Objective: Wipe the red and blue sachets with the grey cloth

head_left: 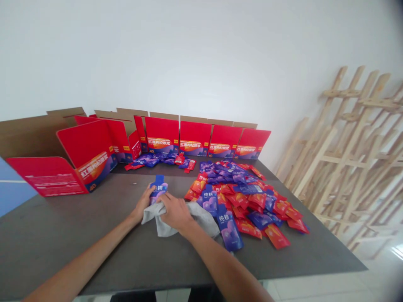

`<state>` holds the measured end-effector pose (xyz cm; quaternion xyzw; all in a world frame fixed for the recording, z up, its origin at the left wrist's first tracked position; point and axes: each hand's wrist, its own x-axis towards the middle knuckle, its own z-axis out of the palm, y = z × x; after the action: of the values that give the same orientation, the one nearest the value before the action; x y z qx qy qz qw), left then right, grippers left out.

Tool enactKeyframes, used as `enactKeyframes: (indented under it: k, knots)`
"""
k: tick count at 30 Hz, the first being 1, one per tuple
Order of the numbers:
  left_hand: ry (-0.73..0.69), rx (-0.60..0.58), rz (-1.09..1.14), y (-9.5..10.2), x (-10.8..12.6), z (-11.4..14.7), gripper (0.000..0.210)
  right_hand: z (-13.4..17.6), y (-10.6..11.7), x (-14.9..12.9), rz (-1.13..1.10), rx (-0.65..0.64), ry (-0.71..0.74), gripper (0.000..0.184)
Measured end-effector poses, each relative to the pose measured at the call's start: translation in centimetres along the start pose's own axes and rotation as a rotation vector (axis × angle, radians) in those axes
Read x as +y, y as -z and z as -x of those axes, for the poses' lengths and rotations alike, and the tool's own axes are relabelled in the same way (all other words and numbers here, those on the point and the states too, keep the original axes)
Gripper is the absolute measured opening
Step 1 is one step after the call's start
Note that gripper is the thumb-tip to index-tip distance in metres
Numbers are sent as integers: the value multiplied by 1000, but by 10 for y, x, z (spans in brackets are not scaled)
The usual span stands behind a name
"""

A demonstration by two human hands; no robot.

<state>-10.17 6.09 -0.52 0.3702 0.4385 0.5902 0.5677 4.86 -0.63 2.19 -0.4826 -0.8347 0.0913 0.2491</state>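
A purple drink pouch [160, 184] stands out between my hands, its narrow top end pointing away from me. My left hand [145, 204] is closed around the pouch's left side. My right hand [176, 212] grips a grey cloth [201, 216] and presses it against the lower part of the pouch, so that end is covered. The cloth drapes below both hands and trails to the right. Just right of it lie loose purple pouches [230, 230] at the edge of a big mixed pile of red and purple pouches [248, 199].
Open red cartons [162, 132] line the back of the dark table [103, 235], and a larger open carton [47, 176] stands at the left. A smaller heap of pouches [151, 160] lies before the back cartons. Wooden easel-like frames [343, 155] lean at the right wall.
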Motion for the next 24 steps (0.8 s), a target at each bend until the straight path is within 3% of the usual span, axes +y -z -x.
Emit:
enactKeyframes:
  k: [4,11,13,19,21,24]
  knots:
    - [23,-139,-127,3,-12,15,24,-2,-3,4,19,42,-70,27]
    - [-112,-373,-472,5,-6,26,21,-6,7,14,60,153,-263,22]
    - [-121,-347,-462,5,-5,26,24,-5,7,13,62,139,-226,20]
    - [-185,-51,-393,8,0,15,32,0,0,-1,84,-54,48,26]
    - [-198,-90,-389,8,4,13,34,0,0,-3,95,-65,32,27]
    - [-168,-272,-403,7,8,17,35,-1,4,1,88,15,-107,27]
